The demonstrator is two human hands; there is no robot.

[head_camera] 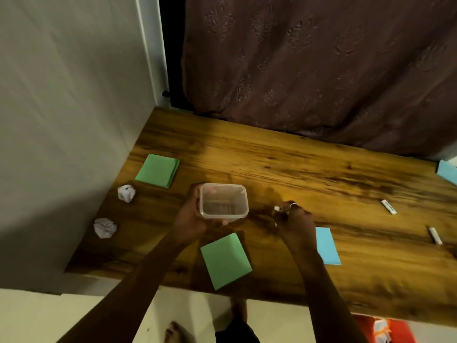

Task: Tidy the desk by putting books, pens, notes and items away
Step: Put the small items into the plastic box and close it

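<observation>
While the left grip [190, 214] holds a clear tub [223, 203] over the worktop [296, 169], the right grip [294, 219] pinches a white item [277, 208].

home room: wooden desk [296, 169], maroon curtain [321, 70], bare feet [173, 330].
</observation>
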